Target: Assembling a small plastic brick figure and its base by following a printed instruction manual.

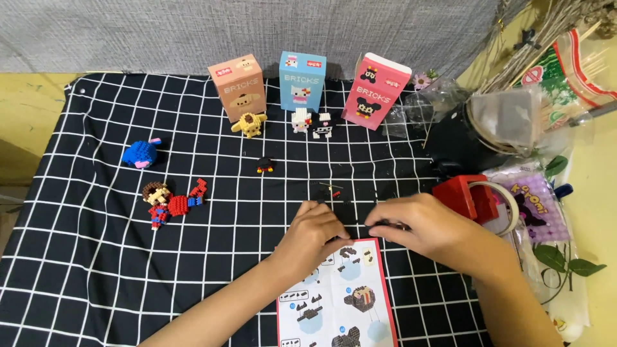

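Small black plastic bricks (384, 224) are pinched by both hands, left (313, 232) and right (429, 225), just above the red-edged paper instruction sheet (340, 295).

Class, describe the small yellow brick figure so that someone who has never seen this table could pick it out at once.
Start at the three upright boxes at the back of the black-and-white checked cloth. The yellow brick figure stands directly in front of the leftmost one, the peach box. It is the only yellow figure; the two figures to its right are mostly white.
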